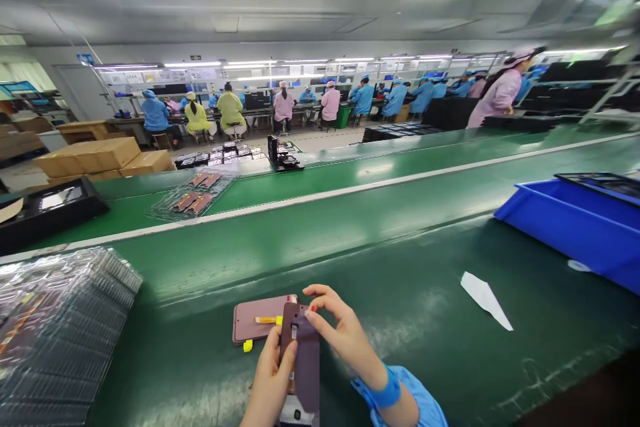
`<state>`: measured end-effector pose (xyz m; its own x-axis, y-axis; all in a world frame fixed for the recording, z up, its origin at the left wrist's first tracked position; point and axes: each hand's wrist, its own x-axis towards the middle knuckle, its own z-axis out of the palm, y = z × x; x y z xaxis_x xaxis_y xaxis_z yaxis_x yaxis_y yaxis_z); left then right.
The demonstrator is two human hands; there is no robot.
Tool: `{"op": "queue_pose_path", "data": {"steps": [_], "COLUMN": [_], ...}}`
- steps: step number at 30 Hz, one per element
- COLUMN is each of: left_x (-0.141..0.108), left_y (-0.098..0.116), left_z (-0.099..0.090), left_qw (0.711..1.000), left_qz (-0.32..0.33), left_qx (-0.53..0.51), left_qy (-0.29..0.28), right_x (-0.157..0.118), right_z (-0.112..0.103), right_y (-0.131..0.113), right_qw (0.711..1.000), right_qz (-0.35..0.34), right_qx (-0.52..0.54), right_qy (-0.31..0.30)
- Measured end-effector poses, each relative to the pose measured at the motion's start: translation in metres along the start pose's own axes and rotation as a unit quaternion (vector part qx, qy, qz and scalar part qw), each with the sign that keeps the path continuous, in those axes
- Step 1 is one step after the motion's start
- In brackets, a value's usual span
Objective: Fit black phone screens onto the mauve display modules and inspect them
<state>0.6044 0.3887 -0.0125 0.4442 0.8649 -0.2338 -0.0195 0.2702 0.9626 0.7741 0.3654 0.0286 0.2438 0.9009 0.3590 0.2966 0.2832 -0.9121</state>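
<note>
My left hand [270, 380] grips a dark brownish-purple phone screen panel [306, 373] by its left edge, thumb on the face beside a thin flex cable. The panel is tilted, with its top end away from me. At its upper right corner my right hand [345, 333] pinches with thumb and forefinger; a small red spot shows there, but what it holds is too small to make out. Just behind and left lies a similar phone panel [245, 320] with an orange flex cable and yellow tabs. Below the held panel, a pale item with a black spot is partly hidden.
Stacked clear plastic trays [100, 320] stand at left. Across the white strip, another clear tray [193, 195] holds several panels on the green belt [340, 173]. A blue bin [565, 220] and a white scrap [486, 300] are at right. Co-workers sit along far benches.
</note>
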Motion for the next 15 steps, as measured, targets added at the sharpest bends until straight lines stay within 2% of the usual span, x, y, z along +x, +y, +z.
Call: {"op": "queue_pose_path", "data": {"steps": [2,4,11,15], "left_x": [-0.003,-0.004,-0.003,-0.005], "left_y": [-0.002,-0.006,-0.013,-0.008], "left_z": [0.001,0.002,-0.002,-0.004], "left_qw": [0.999,0.998,0.997,0.993], "left_qz": [-0.024,-0.02,-0.007,0.057], "left_qx": [-0.001,0.004,0.052,0.089], "left_qy": [-0.039,-0.064,-0.061,-0.062], "right_x": [0.007,0.012,0.011,0.007], "right_z": [0.001,0.002,-0.005,-0.009], "right_y": [0.009,0.016,0.014,0.01], "right_qw": [1.0,0.999,0.995,0.993], "right_qz": [0.015,0.017,-0.021,-0.047], "right_qx": [-0.018,-0.036,-0.078,-0.091], "right_qy": [-0.001,-0.001,-0.053,-0.062]}}
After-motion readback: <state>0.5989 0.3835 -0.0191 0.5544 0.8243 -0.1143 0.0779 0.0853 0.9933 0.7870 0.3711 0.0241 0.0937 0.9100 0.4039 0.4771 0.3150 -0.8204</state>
